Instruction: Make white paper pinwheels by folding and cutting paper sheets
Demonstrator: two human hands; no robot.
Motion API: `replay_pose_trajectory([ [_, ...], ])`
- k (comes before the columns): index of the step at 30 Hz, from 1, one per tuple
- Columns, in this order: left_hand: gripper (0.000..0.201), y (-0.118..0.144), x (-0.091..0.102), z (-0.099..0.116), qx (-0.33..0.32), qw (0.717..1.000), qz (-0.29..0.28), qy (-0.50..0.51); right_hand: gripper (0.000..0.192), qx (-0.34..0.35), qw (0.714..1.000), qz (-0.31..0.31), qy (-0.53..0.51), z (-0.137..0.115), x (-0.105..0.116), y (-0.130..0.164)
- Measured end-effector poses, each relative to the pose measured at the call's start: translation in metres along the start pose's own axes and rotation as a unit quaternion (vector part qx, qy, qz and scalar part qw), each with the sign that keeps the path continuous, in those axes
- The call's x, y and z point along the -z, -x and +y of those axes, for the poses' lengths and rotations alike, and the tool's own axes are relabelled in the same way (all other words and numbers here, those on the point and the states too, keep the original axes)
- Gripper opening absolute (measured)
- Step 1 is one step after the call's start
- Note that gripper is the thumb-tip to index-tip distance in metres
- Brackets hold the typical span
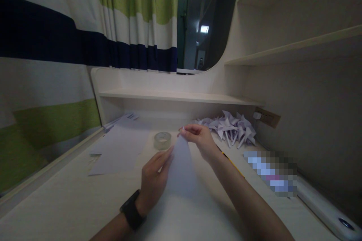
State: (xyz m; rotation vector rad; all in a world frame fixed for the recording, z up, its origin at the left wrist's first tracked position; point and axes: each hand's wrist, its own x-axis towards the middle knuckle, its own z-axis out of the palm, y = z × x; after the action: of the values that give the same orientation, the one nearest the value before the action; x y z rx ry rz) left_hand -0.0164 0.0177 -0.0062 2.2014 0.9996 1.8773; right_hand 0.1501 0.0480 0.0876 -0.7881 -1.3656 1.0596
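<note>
Both hands busy on a sheet of white paper lying on the table. Left hand, wrist in a black watch, pressed flat along the paper's left edge, fingers closed against it. Right hand pinching the paper's far tip, lifted slightly. Just beyond the paper, a roll of clear tape. Further right, a heap of folded paper pinwheels; left, loose sheets.
</note>
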Motion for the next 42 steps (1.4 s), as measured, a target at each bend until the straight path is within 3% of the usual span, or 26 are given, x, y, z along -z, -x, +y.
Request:
replay_pose_trajectory([
  [5,0.029,0.001,0.000,-0.001,0.013,1.000,0.004,-0.007,0.035,0.003,1.000,-0.012,0.010,-0.003,0.000,0.001],
  [13,0.029,0.001,0.000,-0.001,0.001,1.000,0.009,-0.007,0.039,-0.001,1.000,0.031,0.002,-0.005,-0.002,0.002],
  [23,0.029,0.002,0.002,0.001,-0.015,1.000,-0.003,-0.014,0.032,0.029,0.999,0.012,0.020,-0.012,0.001,0.005],
  [42,0.029,0.002,0.002,0.003,-0.018,1.000,0.017,0.010,0.034,0.040,0.998,0.031,0.045,-0.020,-0.001,0.011],
])
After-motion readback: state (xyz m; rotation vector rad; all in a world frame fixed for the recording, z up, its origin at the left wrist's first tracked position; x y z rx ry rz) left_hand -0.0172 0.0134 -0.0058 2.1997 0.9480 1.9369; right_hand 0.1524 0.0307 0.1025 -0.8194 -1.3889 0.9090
